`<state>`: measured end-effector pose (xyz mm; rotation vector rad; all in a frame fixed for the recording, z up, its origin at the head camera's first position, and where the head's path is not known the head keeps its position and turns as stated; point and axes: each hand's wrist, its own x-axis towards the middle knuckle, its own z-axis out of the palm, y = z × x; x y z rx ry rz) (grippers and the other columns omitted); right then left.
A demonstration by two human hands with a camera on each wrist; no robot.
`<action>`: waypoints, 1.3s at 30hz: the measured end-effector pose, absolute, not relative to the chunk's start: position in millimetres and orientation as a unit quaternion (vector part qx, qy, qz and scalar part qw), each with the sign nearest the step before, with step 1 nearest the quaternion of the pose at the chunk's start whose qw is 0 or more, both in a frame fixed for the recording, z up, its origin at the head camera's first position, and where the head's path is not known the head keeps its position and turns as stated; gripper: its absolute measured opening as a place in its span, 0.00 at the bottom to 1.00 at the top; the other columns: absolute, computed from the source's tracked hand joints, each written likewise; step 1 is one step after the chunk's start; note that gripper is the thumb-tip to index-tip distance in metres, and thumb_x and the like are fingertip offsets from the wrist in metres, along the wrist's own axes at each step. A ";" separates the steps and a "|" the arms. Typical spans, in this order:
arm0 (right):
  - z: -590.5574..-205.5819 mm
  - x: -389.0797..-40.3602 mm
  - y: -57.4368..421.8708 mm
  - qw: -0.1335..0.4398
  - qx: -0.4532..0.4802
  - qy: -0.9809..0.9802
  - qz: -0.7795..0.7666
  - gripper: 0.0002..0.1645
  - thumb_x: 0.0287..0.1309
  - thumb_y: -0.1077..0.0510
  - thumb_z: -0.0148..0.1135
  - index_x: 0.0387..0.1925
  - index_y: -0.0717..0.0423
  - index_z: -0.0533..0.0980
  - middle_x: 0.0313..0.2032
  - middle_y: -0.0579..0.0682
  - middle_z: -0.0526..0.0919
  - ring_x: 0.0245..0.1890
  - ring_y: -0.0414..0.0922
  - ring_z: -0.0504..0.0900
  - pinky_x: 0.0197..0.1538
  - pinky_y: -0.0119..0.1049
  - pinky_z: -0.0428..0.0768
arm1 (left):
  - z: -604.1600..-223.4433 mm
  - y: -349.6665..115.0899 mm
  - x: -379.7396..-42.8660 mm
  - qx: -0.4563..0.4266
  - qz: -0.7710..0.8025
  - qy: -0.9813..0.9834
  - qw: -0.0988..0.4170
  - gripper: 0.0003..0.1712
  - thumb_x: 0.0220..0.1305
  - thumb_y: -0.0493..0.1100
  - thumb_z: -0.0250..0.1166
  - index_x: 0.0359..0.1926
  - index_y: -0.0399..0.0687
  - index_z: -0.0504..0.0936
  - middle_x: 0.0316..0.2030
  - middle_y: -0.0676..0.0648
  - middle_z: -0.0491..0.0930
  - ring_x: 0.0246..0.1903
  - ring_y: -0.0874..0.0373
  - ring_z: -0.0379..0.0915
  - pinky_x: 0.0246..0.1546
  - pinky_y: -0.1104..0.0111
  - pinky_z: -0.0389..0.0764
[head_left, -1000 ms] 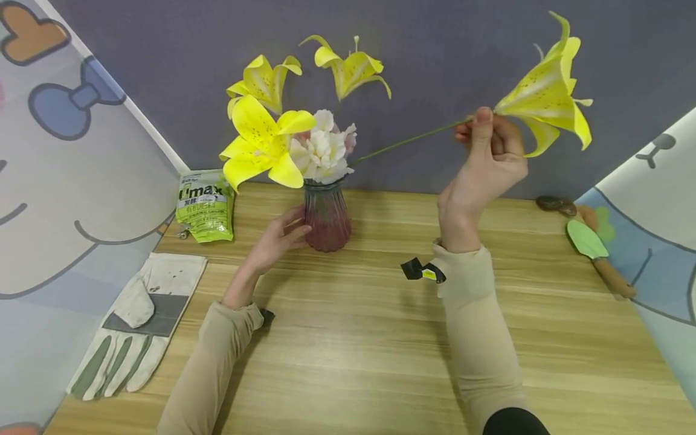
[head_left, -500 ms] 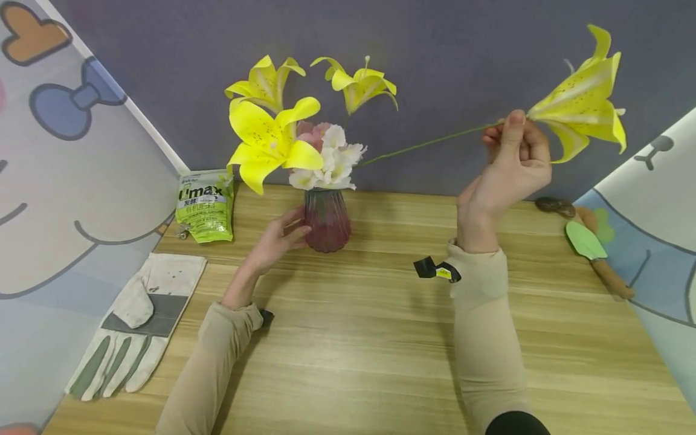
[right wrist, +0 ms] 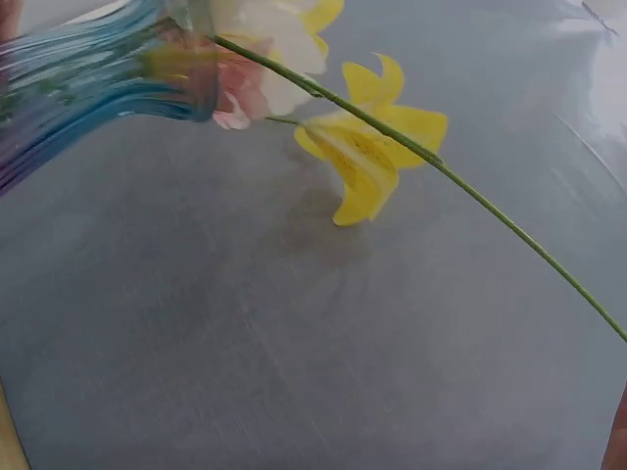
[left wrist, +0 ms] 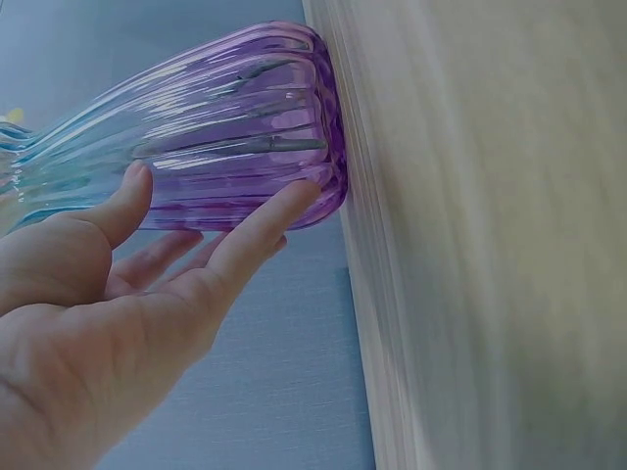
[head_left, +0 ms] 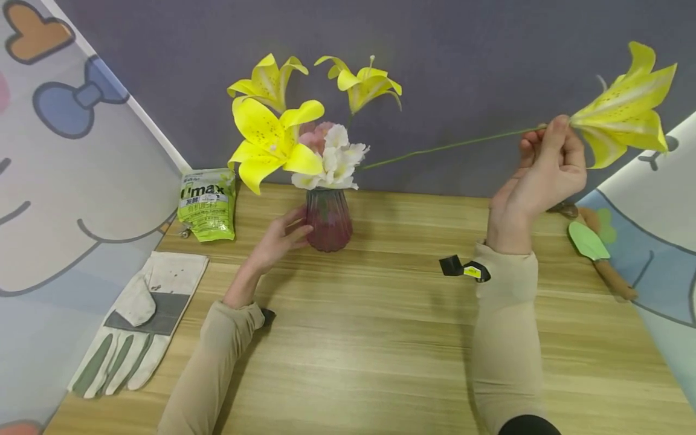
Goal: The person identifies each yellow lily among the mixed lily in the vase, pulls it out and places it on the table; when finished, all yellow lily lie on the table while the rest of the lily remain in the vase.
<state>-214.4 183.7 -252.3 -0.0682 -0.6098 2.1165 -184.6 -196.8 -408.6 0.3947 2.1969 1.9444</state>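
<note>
My left hand [head_left: 280, 238] rests its fingertips against the left side of a ribbed glass vase [head_left: 329, 223], blue above and purple-pink below. In the left wrist view, the thumb [left wrist: 132, 201] and a nearly straight finger [left wrist: 260, 220] overlap the vase's wall, and other fingers are partly hidden. Far to the right, my right hand [head_left: 546, 175] pinches the green stem [head_left: 462, 144] of a yellow lily [head_left: 625, 112] just below its bloom. The stem slants down to the vase's mouth. Several other yellow lilies [head_left: 274, 145] and white and pink flowers [head_left: 337, 157] stand in the vase.
At the back left stands a green fertilizer bag [head_left: 206, 205]. A grey-white work glove [head_left: 141, 326] lies along the left edge. A green-bladed hand trowel [head_left: 592, 244] lies on the right. A dark wall [head_left: 435, 72] rises behind the wooden table [head_left: 348, 350].
My right hand has moved right and slightly down with the lily, its stem now lying flatter. The bouquet has shifted slightly right. My left hand stays at the vase.
</note>
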 end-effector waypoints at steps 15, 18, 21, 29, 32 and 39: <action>-284.1 -219.6 198.2 0.349 0.007 -0.351 0.869 0.12 0.64 0.71 0.74 0.38 0.82 0.82 0.26 0.62 0.82 0.20 0.49 0.81 0.26 0.33 0.86 | -406.0 -195.9 -185.1 0.127 0.657 0.738 0.091 0.33 0.83 0.30 0.54 0.82 0.29 0.56 0.77 0.27 0.60 0.74 0.33 0.64 0.63 0.51 0.85; -298.1 -218.3 188.9 0.298 0.033 -0.406 0.863 0.11 0.61 0.72 0.75 0.38 0.82 0.83 0.26 0.62 0.85 0.20 0.48 0.83 0.25 0.32 0.88 | -405.5 -195.4 -185.0 0.128 0.657 0.737 0.092 0.33 0.83 0.30 0.54 0.82 0.29 0.56 0.77 0.27 0.60 0.74 0.32 0.64 0.63 0.51 0.85; -312.3 -217.8 180.0 0.246 0.060 -0.473 0.844 0.10 0.61 0.71 0.76 0.37 0.80 0.84 0.26 0.61 0.88 0.21 0.47 0.85 0.26 0.32 0.89 | -406.0 -195.4 -185.0 0.130 0.658 0.736 0.093 0.33 0.83 0.29 0.54 0.82 0.29 0.55 0.77 0.26 0.60 0.74 0.32 0.64 0.63 0.50 0.84; -343.4 -222.7 160.7 0.126 0.104 -0.633 0.757 0.10 0.67 0.65 0.74 0.40 0.74 0.86 0.29 0.59 0.89 0.24 0.43 0.87 0.31 0.32 0.92 | -406.8 -195.9 -184.9 0.134 0.658 0.735 0.095 0.33 0.83 0.29 0.54 0.82 0.28 0.55 0.78 0.27 0.59 0.74 0.32 0.62 0.64 0.50 0.83; -351.8 -227.9 152.2 0.084 0.105 -0.659 0.740 0.10 0.68 0.65 0.73 0.40 0.74 0.86 0.30 0.55 0.90 0.24 0.42 0.88 0.33 0.32 0.92 | -407.3 -196.2 -185.2 0.134 0.660 0.733 0.095 0.33 0.83 0.29 0.53 0.82 0.28 0.54 0.78 0.26 0.59 0.74 0.32 0.62 0.64 0.50 0.83; -367.3 -242.5 139.3 0.010 0.108 -0.693 0.712 0.13 0.71 0.68 0.69 0.45 0.81 0.82 0.29 0.51 0.90 0.25 0.40 0.88 0.35 0.32 0.93 | -406.2 -197.1 -183.4 0.130 0.657 0.737 0.097 0.33 0.83 0.30 0.54 0.82 0.28 0.54 0.78 0.27 0.58 0.76 0.33 0.60 0.63 0.54 0.85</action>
